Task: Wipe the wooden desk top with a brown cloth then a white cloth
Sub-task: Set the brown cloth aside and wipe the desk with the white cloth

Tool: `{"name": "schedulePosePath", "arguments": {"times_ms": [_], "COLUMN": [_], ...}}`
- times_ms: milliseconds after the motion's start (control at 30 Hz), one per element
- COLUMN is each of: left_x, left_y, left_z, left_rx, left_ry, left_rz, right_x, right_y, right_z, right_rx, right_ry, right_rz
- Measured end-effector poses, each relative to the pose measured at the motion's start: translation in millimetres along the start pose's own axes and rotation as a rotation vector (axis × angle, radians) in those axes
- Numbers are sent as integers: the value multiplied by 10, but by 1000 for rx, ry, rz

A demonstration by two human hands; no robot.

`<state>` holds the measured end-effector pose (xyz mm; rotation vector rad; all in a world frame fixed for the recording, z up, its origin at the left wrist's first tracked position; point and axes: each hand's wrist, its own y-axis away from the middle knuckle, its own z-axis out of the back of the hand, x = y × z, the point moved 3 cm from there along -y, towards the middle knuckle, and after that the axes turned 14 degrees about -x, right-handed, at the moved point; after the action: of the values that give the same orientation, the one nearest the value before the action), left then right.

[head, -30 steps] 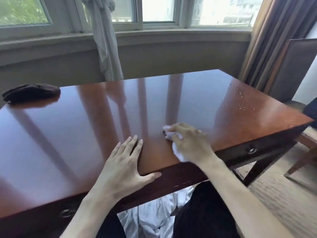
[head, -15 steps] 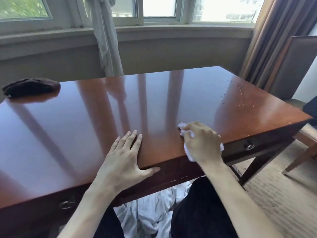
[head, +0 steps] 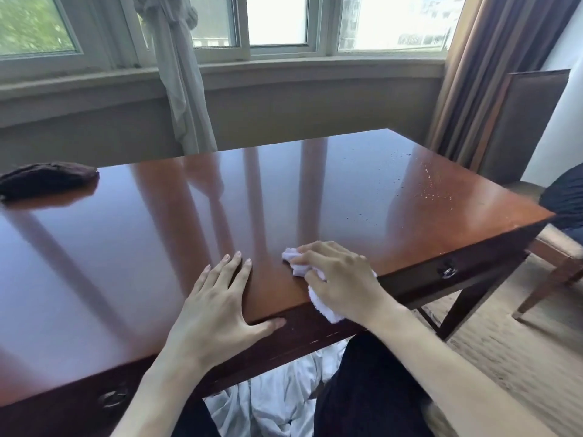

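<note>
Wooden desk top [head: 284, 197], glossy reddish-brown, is reflecting the window frames as pale streaks and is carrying a scatter of small light specks [head: 432, 184] toward its far right corner. Containers: two drawers are sitting closed in the dark front apron, each with a metal ring pull, one at the right [head: 448, 271] and one at the lower left [head: 110, 398]; their contents are not showing. White cloth [head: 318, 298] is lying bunched at the desk's near edge, one end poking out ahead of the fingers and the other hanging just over the edge. Right hand [head: 340, 279] is curling its fingers down over this cloth and pressing it against the wood. Left hand [head: 217, 310] is resting flat just beside it, fingers straight and spread, thumb lying along the front edge, holding nothing. Brown cloth [head: 47, 178] is lying crumpled at the far left corner, well apart from both hands. Room: a curved bay window [head: 277, 23] with a pale tied curtain [head: 179, 89] is standing behind the desk; brown drapes [head: 492, 74] are hanging at the right, with a wooden chair [head: 561, 247] beside the desk's right end.
</note>
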<state>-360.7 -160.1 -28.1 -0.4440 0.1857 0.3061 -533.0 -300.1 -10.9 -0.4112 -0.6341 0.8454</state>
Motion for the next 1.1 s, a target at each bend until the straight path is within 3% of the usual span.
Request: {"name": "schedulePosePath", "arguments": {"times_ms": [67, 200, 267, 400, 467, 567, 600, 733, 933, 1100], "left_x": [-10, -99, -123, -37, 58, 257, 335, 561, 653, 669], "left_y": [-17, -261, -543, -1337, -1689, -2087, -2203, -2608, -2690, -2731], "left_z": [38, 199, 195, -94, -295, -491, -526, -783, -1099, -1112], "left_rx": [25, 164, 169, 62, 68, 47, 19, 4, 17, -8], "left_ry": [13, -71, -74, 2, 9, 5, 26, 28, -87, -93], "left_rz": [7, -42, -44, 92, 162, 237, 267, 295, 266, 282], "right_x": [-355, -1035, -774, -222, -495, -1060, -1098, -1128, -1959, -2202], "right_y": [-196, -661, -647, -385, -712, -1312, -1457, -1926, -3394, -4330], "right_z": [81, 74, -78, -228, -317, -483, -577, -923, -1638, -2248], "right_rx": [50, -72, -32, 102, 55, -76, -58, 140, -21, -27], "right_ry": [10, 430, 372, -55, -37, 308, 327, 24, 245, 281], "right_rz": [-57, -407, -301, 91, 3, -349, -340, -102, -283, -293]}}
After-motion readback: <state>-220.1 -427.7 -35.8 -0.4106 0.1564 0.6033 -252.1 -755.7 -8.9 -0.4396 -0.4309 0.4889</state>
